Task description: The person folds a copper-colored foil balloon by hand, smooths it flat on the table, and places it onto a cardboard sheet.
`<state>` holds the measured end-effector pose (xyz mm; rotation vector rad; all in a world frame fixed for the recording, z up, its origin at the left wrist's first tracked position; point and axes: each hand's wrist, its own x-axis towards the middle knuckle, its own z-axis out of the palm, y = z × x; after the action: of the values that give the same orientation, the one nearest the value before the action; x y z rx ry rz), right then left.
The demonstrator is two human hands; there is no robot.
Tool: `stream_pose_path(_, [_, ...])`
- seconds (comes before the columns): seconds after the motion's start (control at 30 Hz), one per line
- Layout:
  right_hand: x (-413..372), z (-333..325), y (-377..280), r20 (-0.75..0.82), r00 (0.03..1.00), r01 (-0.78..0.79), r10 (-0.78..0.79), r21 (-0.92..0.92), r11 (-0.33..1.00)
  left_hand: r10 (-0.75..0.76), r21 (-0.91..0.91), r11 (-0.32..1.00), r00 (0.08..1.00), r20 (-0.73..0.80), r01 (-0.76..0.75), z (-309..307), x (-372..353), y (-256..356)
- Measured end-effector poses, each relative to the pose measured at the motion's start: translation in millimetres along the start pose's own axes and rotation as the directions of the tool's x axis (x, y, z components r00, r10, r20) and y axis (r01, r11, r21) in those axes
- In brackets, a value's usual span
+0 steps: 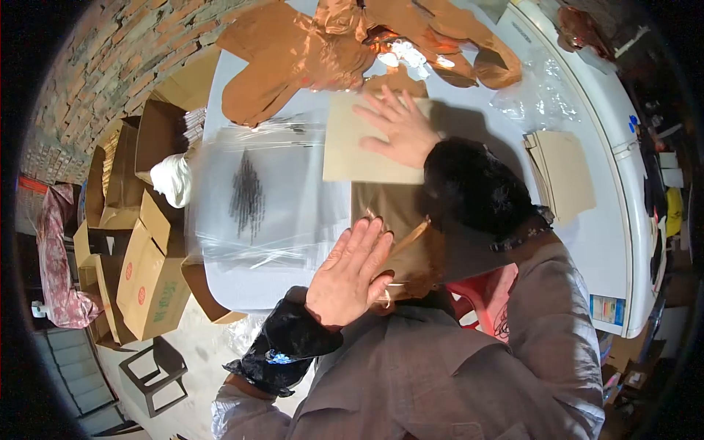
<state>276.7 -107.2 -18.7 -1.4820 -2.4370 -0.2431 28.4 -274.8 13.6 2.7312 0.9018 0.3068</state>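
Observation:
My right hand [400,130] lies with spread fingers on a beige cardboard sheet [341,147] at the middle of the white table. A shiny copper-brown foil piece [418,253] extends from under the sheet toward my body. At its left edge my left hand [350,275] is stretched flat, fingers straight and side by side, holding nothing. To the left lies a stack of clear plastic bags [213,191] with a dark printed patch. Shaped copper-brown foil pieces [282,59] are heaped along the far side of the table, some beyond the sheet.
Several beige cardboard sheets [568,172] are stacked at the right, below crumpled clear plastic [539,95]. Open cardboard boxes [150,275] and a white bundle [171,180] stand left of the table. A dark stool [154,374] is on the floor; a brick wall [121,62] rises behind.

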Motion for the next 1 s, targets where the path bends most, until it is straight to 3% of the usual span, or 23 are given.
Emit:
stream_pose_path(0.1, [-27, -12, -23, 0.012, 1.0, 0.004, -0.006, 0.149, 0.989, -0.002, -0.004, 1.0, 1.0, -0.008, 0.002, 0, -2, 2])
stream_pose_path(0.2, [-42, -18, -37, -0.097, 0.995, 0.042, -0.03, 0.127, 0.991, 0.003, -0.007, 1.0, 1.0, -0.009, -0.003, -1, -1, 2])
stream_pose_path(0.3, [-46, -29, -42, -0.091, 0.995, -0.026, 0.05, 0.248, 0.968, 0.015, -0.005, 1.0, 1.0, -0.018, -0.015, -1, -1, 1])
stream_pose_path(0.4, [-47, -28, -40, -0.1, 0.995, 0.016, 0.012, 0.277, 0.961, 0.035, -0.008, 0.999, 0.997, -0.065, -0.036, 0, -2, 0])
stream_pose_path(0.43, [-50, -27, -37, -0.055, 0.998, 0.024, -0.01, 0.263, 0.964, 0.034, -0.011, 0.999, 0.997, -0.071, -0.035, 1, -2, -1])
stream_pose_path(0.67, [-65, -19, -40, -0.157, 0.985, 0.097, -0.071, 0.166, 0.981, 0.037, 0.034, 0.999, 0.998, -0.052, -0.035, 4, -3, 0])
stream_pose_path(1.0, [-64, -17, -40, -0.113, 0.989, 0.113, -0.099, 0.117, 0.987, 0.03, 0.147, 0.989, 0.997, -0.071, -0.019, 2, -4, 4])
